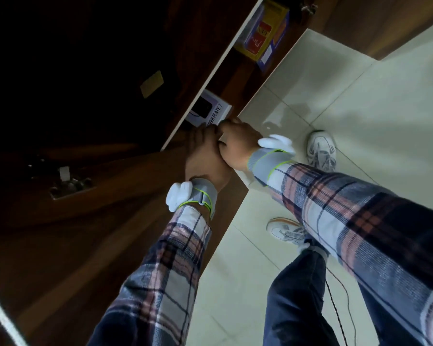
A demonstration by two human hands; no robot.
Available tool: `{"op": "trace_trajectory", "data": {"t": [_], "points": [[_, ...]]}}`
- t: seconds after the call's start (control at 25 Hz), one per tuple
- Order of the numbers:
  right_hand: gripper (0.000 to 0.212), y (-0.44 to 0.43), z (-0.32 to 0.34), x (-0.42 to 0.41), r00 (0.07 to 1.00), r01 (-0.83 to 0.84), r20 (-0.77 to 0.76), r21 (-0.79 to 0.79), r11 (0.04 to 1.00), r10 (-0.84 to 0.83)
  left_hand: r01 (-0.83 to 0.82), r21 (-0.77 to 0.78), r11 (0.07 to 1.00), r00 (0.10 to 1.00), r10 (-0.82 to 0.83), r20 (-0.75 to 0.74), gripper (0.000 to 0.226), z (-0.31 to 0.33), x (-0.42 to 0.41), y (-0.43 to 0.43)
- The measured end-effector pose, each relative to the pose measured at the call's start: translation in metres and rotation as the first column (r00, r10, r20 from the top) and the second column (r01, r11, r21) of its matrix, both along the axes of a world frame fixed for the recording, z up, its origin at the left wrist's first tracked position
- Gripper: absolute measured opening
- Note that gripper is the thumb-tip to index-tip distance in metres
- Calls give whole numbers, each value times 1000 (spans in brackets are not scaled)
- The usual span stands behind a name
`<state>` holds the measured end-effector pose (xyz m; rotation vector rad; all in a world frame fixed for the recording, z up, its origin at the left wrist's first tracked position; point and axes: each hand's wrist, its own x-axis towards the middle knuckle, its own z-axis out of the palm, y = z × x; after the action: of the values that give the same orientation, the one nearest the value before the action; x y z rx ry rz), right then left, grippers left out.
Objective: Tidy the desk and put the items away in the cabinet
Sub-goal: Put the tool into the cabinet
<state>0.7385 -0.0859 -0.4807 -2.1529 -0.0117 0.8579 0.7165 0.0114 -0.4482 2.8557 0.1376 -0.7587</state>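
Where the right hand (238, 142) and left hand (205, 158) press together at the cabinet (235, 81) shelf's front edge, I see the Power Plate 7 box (209, 111) lying flat. Its long axis runs along that edge, near end against the right hand. I cannot tell either hand's grip.

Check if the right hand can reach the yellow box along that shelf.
Probably yes: yellow box sits at the open shelf front, nothing between. But the right hand is curled on the white box, left hand against it.

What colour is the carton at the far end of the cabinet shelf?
The rectangular cardboard carton is yellow with a red panel; head view.
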Motion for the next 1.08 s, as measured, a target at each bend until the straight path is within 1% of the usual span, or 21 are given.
{"op": "trace_trajectory", "data": {"t": [0.08, 0.16, 0.24, 0.36, 0.44, 0.52, 0.6, 0.68, 0.8, 0.88, 0.96, 1.0, 1.08], "points": [[29, -8, 2, -27, 997, 48, -66, -18, 999, -50, -19, -79, 997, 1000, 19, -4, 41, 3, -25, -9], [27, -6, 6, -61, 991, 98, -86, -10, 995, -99, -25, -115, 993, 999, 27, 16, 37, 7, -58, -7], [25, 1, 15, -84, 990, 127, -59, 6, 992, -127, -56, -109, 992, 998, 60, 33, 34, 16, -78, -1], [15, -1, 41, -106, 967, 253, -36, 41, 967, -252, -95, -154, 984, 995, 99, 16, 33, 42, -96, -4], [6, -10, 67, -120, 952, 306, -35, 43, 951, -305, -111, -201, 973, 993, 119, 28, 31, 67, -111, -11], [7, -16, 100, -134, 943, 334, -20, 64, 940, -333, -105, -228, 968, 991, 121, 56, 31, 98, -120, -18], [7, -22, 152, -153, 954, 294, 26, 87, 952, -297, -103, -266, 959, 987, 132, 92, 33, 146, -143, -20], [6, -28, 174, -156, 938, 339, 46, 101, 935, -344, -77, -286, 955, 988, 111, 105, 32, 166, -145, -29], [7, -32, 222, -167, 934, 323, 116, 132, 937, -338, -73, -343, 937, 974, 141, 179, 29, 217, -157, -30], [9, -22, 263, -165, 934, 263, 199, 175, 949, -296, -71, -381, 922, 944, 185, 272, 27, 258, -162, -19], [9, -17, 288, -161, 929, 235, 243, 202, 951, -281, -69, -395, 916, 920, 212, 329, 26, 284, -161, -15], [9, -3, 311, -157, 933, 164, 280, 234, 958, -228, -96, -402, 911, 889, 260, 377, 27, 307, -165, 0], [8, 7, 330, -151, 930, 117, 308, 275, 954, -203, -121, -407, 905, 866, 297, 403, 30, 326, -164, 9]]}}
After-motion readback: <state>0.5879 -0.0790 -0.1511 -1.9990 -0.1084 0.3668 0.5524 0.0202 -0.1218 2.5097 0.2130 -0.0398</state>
